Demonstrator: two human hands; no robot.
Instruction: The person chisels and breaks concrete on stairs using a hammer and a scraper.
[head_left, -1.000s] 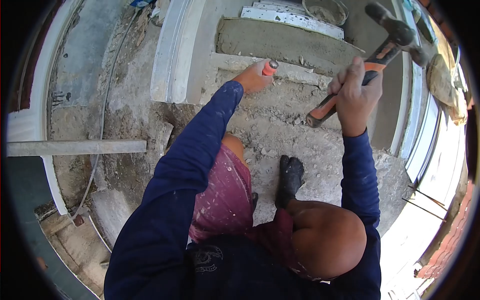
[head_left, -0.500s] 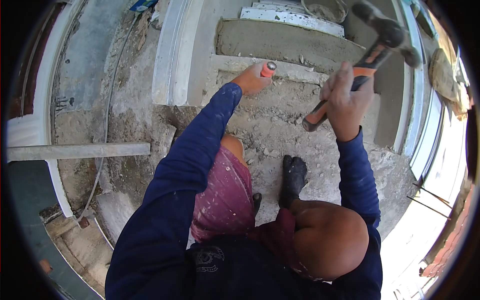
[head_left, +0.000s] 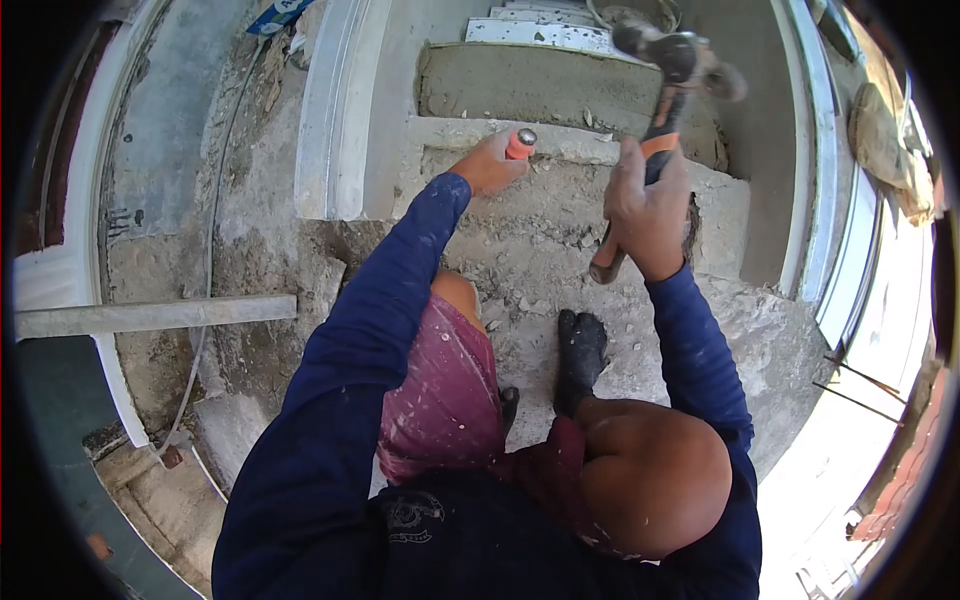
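Observation:
My left hand (head_left: 487, 168) is closed round the orange-red handle of a chisel (head_left: 520, 144), whose metal striking cap points up toward me. The blade is hidden below the hand, at the chipped edge of a concrete step (head_left: 570, 140). To the right, my right hand (head_left: 648, 212) grips a hammer (head_left: 676, 62) by its black and orange handle. Its dark head is raised, slightly blurred, and stands apart from the chisel cap. Broken concrete and rubble (head_left: 545, 215) lie beneath both hands.
Grey plastered walls (head_left: 770, 200) flank the steps, with a bucket (head_left: 668, 12) at the top. A plank (head_left: 160, 314) juts in from the left, near a cable (head_left: 218, 190). Thin metal rods (head_left: 865, 385) stick out at right. My foot (head_left: 580, 360) rests on the rubble-strewn floor.
My right hand and the hammer have swung left, closer to the chisel, with the hammer more upright. My left hand keeps its hold on the chisel; the view has shifted slightly.

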